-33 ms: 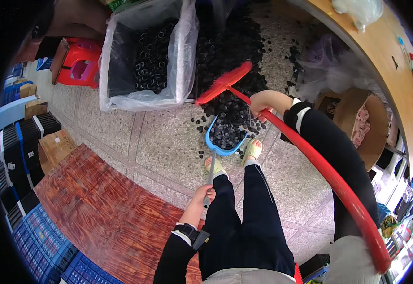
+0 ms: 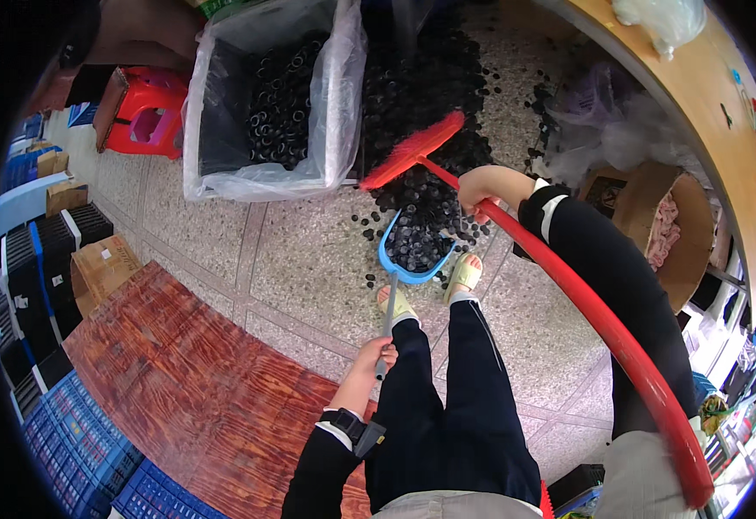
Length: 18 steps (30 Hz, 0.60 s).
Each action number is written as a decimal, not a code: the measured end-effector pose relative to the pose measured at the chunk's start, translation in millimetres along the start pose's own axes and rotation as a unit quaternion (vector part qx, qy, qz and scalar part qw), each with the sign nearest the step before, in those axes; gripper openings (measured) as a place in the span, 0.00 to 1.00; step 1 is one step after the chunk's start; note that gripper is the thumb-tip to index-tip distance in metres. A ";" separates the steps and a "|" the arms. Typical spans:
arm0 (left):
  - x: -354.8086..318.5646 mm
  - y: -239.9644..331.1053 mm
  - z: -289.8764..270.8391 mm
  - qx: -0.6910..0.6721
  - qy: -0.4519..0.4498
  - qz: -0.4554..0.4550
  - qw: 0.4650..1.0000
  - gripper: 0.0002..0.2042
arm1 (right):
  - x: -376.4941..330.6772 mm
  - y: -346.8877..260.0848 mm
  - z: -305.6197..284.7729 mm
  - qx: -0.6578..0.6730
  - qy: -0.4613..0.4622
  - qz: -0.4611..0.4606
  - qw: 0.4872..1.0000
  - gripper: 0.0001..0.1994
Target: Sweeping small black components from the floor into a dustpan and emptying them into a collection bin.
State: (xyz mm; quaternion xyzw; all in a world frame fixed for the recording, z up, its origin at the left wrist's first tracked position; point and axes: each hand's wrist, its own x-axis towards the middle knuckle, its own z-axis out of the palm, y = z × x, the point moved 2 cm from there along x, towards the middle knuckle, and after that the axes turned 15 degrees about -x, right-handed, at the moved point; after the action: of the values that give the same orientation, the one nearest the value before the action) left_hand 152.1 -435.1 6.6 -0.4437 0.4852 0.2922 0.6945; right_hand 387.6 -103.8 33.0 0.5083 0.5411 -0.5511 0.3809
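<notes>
My left hand (image 2: 376,356) grips the grey handle of a blue dustpan (image 2: 392,257) that rests on the speckled floor between my feet and is heaped with small black rings. My right hand (image 2: 482,186) is closed around the long red handle of a broom. Its red head (image 2: 412,151) lies at the near edge of a wide pile of black rings (image 2: 421,78), just beyond the dustpan. Left of the pile stands a box lined with a clear plastic bag (image 2: 343,130), partly filled with the same rings.
A red stool (image 2: 144,117) stands at the far left. A reddish wooden board (image 2: 196,381) lies to my left, bordered by blue crates (image 2: 83,441), black boxes (image 2: 32,285) and a cardboard box (image 2: 101,264). A wooden table (image 2: 689,95) curves along the right, with an open carton (image 2: 655,225) below.
</notes>
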 end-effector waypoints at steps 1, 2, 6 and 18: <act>-1.6 1.9 -1.9 0.004 0.008 0.003 1.000 0.08 | 1.1 -9.9 -2.0 -0.138 -0.011 -0.032 0.990 0.08; -2.5 2.2 -3.3 -0.001 0.012 0.002 1.000 0.08 | -1.0 -13.8 -1.1 -0.274 -0.022 -0.059 0.960 0.06; -0.6 3.1 -5.8 -0.005 -0.017 0.003 1.000 0.08 | -0.6 8.3 22.8 0.005 0.031 0.004 1.000 0.06; -13.2 3.4 3.8 0.027 -0.016 -0.067 0.997 0.09 | -36.4 94.7 191.8 0.632 -0.124 -0.164 0.747 0.09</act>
State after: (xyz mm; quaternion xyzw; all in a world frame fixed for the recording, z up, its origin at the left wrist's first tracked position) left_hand 146.1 -429.9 18.3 -0.4517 0.4507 0.2388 0.7320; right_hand 458.1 -308.9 29.0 0.4634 0.0928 -0.8792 -0.0602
